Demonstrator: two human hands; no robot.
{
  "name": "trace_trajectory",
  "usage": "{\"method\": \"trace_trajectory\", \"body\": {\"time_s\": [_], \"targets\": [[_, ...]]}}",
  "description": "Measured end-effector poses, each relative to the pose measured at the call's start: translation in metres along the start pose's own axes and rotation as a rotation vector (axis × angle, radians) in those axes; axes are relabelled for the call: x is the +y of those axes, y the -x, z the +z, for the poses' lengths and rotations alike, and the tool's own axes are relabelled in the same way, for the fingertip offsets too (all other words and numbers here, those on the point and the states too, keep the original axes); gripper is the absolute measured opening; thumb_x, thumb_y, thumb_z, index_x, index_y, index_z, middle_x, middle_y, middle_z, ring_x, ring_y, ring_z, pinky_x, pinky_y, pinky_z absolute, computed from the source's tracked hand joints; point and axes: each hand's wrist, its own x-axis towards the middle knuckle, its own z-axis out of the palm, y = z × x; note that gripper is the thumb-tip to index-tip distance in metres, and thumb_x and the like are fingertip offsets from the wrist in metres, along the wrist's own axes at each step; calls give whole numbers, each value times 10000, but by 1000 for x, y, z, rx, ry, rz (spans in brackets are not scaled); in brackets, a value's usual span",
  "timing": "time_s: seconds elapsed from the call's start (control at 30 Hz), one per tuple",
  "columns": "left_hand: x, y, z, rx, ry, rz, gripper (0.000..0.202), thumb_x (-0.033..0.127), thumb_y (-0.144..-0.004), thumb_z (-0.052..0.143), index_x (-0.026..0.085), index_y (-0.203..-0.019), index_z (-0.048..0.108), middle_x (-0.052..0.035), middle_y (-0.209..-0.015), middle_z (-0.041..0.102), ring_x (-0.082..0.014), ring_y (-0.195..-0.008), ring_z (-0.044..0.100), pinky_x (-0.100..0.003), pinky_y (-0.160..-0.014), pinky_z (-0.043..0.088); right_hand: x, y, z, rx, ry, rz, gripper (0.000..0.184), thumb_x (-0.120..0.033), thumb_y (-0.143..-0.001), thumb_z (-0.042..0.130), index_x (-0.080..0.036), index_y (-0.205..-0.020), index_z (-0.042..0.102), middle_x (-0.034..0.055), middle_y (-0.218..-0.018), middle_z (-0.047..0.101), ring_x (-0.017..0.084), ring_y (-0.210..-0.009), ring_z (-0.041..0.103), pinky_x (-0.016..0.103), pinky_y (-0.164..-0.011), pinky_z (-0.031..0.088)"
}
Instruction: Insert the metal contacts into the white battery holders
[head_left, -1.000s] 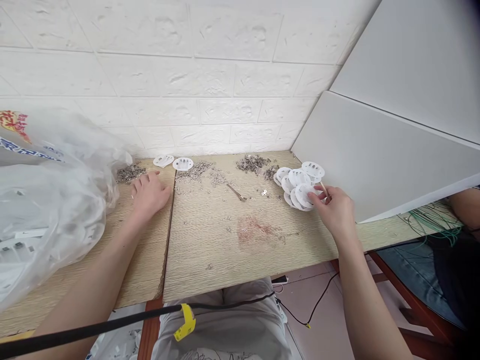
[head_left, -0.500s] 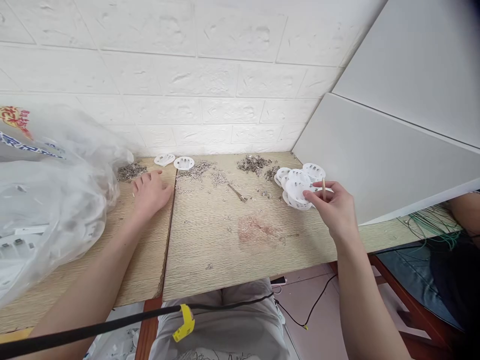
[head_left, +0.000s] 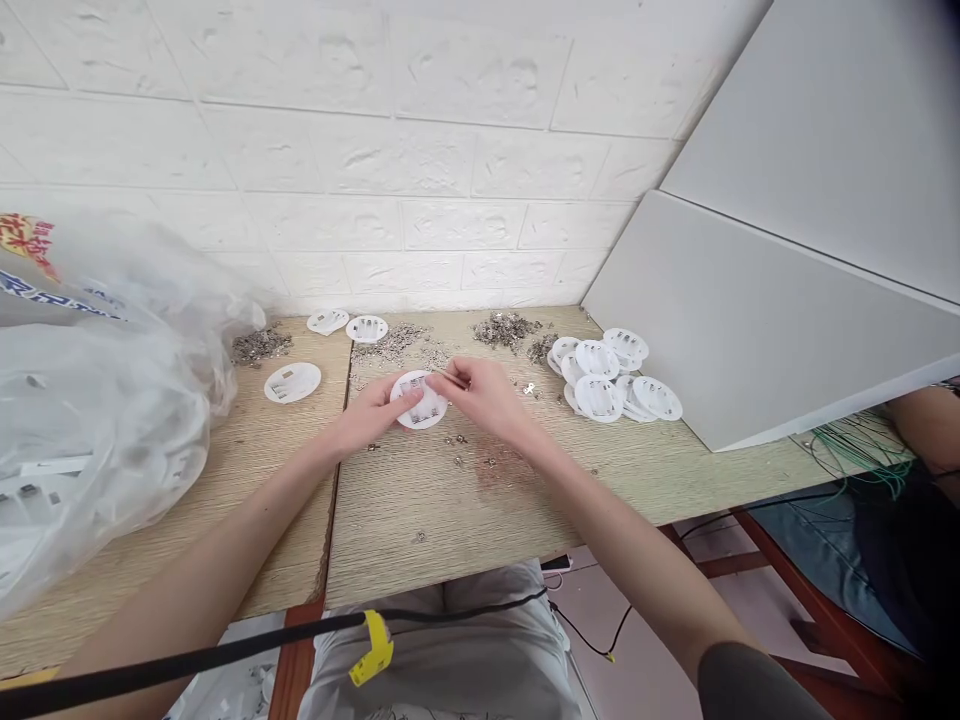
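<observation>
Both hands meet at the middle of the table (head_left: 420, 520): the left hand (head_left: 373, 412) pinches a white round disc (head_left: 421, 402), the right hand (head_left: 484, 392) closes on a thin tool at it. A pile of discs (head_left: 611, 375) lies to the right, one disc (head_left: 292, 382) to the left, and heaps of small metal parts (head_left: 510, 328) remain, so much work looks left.

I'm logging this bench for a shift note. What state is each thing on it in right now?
White disc: held between both hands, flat on the table.
Left hand: fingers on the disc's left edge.
Right hand: fingers at the disc's right edge, pinching a thin stick.
Pile of discs: loosely overlapped by the grey panel.
Single disc: lying flat, alone.
Metal bits: scattered in heaps.
Plastic bag: crumpled, partly filled.
</observation>
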Motion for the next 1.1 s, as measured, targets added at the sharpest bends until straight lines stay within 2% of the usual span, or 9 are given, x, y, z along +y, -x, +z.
{"method": "trace_trajectory", "body": {"time_s": [0.07, 0.13, 0.2, 0.33, 0.43, 0.57, 0.77, 0.97, 1.1], "targets": [[-1, -2, 0, 52, 11, -51, 457, 526, -782, 623, 141, -1026, 653, -32, -755, 639, -154, -632, 539, -270, -551, 435, 7, -17, 0, 14, 105, 1, 373, -401, -897, 555, -183, -609, 460, -28, -570, 491, 98, -539, 396, 253, -549, 271], [-2, -3, 0, 64, -2, -80, 396, 482, -774, 634, 143, -977, 659, -26, -729, 626, -147, -613, 522, -263, -535, 426, 16, -34, -1, 61, 253, 17, 287, -353, -910, 554, -167, -691, 542, 7, -656, 581, 118, -597, 466, 256, -590, 299], [-2, -4, 0, 61, -4, -94, 347, 439, -776, 635, 146, -959, 660, -22, -720, 619, -139, -603, 511, -253, -521, 419, 26, -50, 1, 30, 399, 39, 190, -305, -896, 578, -154, -784, 606, 52, -773, 646, 150, -687, 530, 261, -634, 326], [0, -3, 2, 110, 20, -103, 350, 339, -820, 599, 172, -1128, 605, -17, -783, 614, -138, -638, 536, -235, -508, 439, 40, -67, 15, -28, 567, 46, 155, -270, -884, 579, -149, -829, 659, 118, -948, 667, 197, -803, 574, 278, -679, 357], [2, -2, 4, 183, 76, -138, 418, 268, -851, 568, 191, -1254, 488, -15, -845, 615, -134, -656, 566, -226, -497, 459, 44, -69, 23, 9, 546, 33, 139, -206, -883, 551, -150, -835, 668, 111, -971, 669, 194, -821, 578, 282, -693, 368], [1, -4, 3, 209, 130, -149, 248, 242, -863, 566, 180, -1100, 519, -7, -849, 613, -111, -658, 579, -199, -495, 457, 41, -66, 21, 60, 433, 18, 131, -169, -857, 564, -143, -773, 661, 74, -846, 682, 176, -768, 575, 274, -679, 371], [-9, -8, -4, 83, 166, -87, 277, 306, -829, 627, 159, -1046, 537, 4, -733, 634, -83, -526, 545, -185, -445, 408, 28, -47, 17, 89, 118, 11, 157, -184, -857, 556, -147, -916, 697, 32, -813, 698, 150, -717, 591, 261, -688, 415], [-14, -11, -8, 11, 135, -40, 336, 365, -767, 691, 147, -1005, 597, -12, -779, 649, -87, -538, 559, -212, -482, 459, 33, -34, 23, 36, 133, -26, 167, -140, -867, 522, -145, -822, 683, 61, -860, 697, 166, -786, 593, 277, -733, 414], [-14, -12, -8, 17, 142, -30, 427, 346, -778, 685, 159, -1138, 552, -21, -849, 650, -89, -543, 561, -229, -489, 479, 38, -29, 23, 31, 179, -51, 166, -140, -884, 523, -147, -811, 672, 61, -833, 657, 164, -771, 566, 275, -732, 401]]}}
